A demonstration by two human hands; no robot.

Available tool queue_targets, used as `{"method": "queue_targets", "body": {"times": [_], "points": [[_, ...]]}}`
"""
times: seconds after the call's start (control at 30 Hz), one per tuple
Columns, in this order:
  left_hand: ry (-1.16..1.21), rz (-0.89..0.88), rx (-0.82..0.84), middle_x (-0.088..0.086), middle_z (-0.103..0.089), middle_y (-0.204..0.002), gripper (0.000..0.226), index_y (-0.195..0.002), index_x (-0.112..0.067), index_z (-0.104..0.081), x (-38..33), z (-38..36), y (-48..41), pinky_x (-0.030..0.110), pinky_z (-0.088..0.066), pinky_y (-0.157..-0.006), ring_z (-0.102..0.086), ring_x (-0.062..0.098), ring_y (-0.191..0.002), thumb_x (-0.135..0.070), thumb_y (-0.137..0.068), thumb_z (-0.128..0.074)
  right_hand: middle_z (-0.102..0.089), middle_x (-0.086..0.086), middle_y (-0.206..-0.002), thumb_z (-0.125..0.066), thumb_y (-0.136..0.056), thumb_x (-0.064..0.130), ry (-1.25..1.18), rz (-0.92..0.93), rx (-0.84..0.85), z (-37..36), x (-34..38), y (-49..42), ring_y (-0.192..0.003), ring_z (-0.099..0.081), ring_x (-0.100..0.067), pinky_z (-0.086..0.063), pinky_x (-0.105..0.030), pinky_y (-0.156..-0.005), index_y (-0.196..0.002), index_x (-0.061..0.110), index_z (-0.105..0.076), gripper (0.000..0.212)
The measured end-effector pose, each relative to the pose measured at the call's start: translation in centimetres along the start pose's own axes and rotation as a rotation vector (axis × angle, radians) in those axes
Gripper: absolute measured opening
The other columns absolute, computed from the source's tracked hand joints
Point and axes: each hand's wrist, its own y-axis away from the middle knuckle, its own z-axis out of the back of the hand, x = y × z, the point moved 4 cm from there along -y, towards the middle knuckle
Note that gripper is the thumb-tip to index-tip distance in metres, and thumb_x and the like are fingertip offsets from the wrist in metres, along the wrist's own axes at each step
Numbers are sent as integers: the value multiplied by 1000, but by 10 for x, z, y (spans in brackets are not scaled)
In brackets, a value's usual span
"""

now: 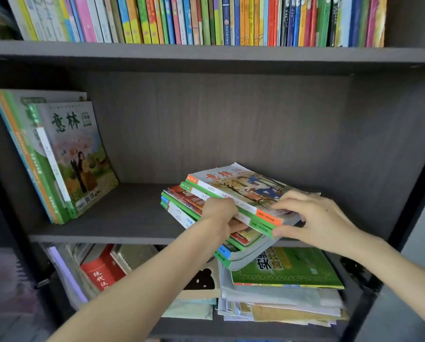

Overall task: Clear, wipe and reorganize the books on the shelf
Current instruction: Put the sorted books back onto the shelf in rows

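A stack of thin magazines (236, 193) with green and orange spines lies flat at the front of the dark middle shelf (122, 218), overhanging its edge. My left hand (221, 213) has its fingers tucked between the upper two magazines and the ones beneath. My right hand (315, 218) pinches the near corner of those upper two, fingers on top and thumb underneath. A few more magazines (58, 156) lean upright against the shelf's left wall.
The top shelf holds a tight row of colourful upright books (206, 18). The lower shelf carries a red book (100, 272), a green book (285, 270) and loose stacked papers (280, 304). Dark side panels frame the shelf on both sides.
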Motion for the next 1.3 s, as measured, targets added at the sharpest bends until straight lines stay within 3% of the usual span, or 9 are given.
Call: {"method": "queue_targets", "body": {"times": [0.17, 0.3, 0.57, 0.7, 0.87, 0.93, 1.03, 1.17, 1.3], "points": [[-5, -36, -24, 22, -68, -100, 25, -112, 2, -52, -11, -1, 3, 32, -57, -44, -68, 28, -73, 10, -89, -48, -59, 23, -107, -22, -69, 91, -90, -49, 1, 4, -5, -2, -83, -48, 19, -36, -18, -68, -117, 33, -66, 88], [-34, -40, -50, 20, -67, -90, 29, -114, 3, -52, -23, 8, 7, 32, -55, -40, -66, 27, -67, 12, -87, -49, -60, 21, -118, -27, -78, 76, 119, -57, 51, 9, -2, 1, -97, -55, 2, -46, -28, -80, -122, 38, -60, 67], [-99, -69, -3, 17, -63, -68, 21, -74, 0, -50, -74, 50, 46, 35, -56, -56, -62, 26, -62, 9, -89, -39, -65, 10, -108, -31, -96, 50, 456, -122, 188, 4, 14, -5, -96, -62, -15, -48, -28, -75, -100, 30, -58, 34], [-97, -85, -60, 20, -59, -78, 15, -77, -2, -48, -104, 87, 77, 35, -58, -47, -63, 31, -68, 8, -87, -44, -61, 8, -125, -38, -95, 54, 519, -103, 314, 6, 36, -7, -112, -58, -17, -49, -32, -88, -132, 35, -48, 43], [-75, -85, -128, 20, -56, -79, 17, -79, -2, -48, -107, 130, 110, 39, -56, -46, -63, 31, -56, 10, -89, -42, -42, 15, -147, -34, -83, 74, 123, 60, 78, 30, 139, -26, -134, -40, -12, -39, -31, -102, -149, 39, -22, 75], [-81, -126, -155, 19, -55, -75, 17, -81, -2, -48, -103, 140, 116, 39, -58, -55, -61, 29, -57, 10, -89, -41, -55, 11, -134, -47, -83, 70, 33, 112, 95, 14, 173, -41, -121, -52, -14, -44, -27, -84, -146, 37, -29, 74], [-113, -215, -211, 19, -58, -74, 11, -86, -1, -49, -100, 162, 117, 35, -58, -51, -63, 26, -53, 9, -86, -46, -67, 3, -106, -50, -95, 39, -133, 109, 43, -22, 199, -55, -92, -61, -17, -39, -24, -59, -136, 32, -49, 41], [-91, -245, -247, 24, -63, -92, 20, -102, 2, -53, -97, 207, 107, 41, -60, -58, -68, 30, -65, -4, -84, -61, -69, -1, -109, -51, -96, 24, -311, 96, -112, -52, 225, -71, -95, -64, -17, -44, -23, -71, -140, 33, -44, 45], [-46, -215, -435, 21, -63, -106, 39, -119, -1, -51, -85, 242, 76, 38, -59, -58, -67, 33, -83, -2, -83, -66, -61, 0, -128, -55, -94, 21, -272, 175, -59, -86, 258, -79, -112, -60, -18, -46, -25, -92, -146, 22, -38, 55]]}}
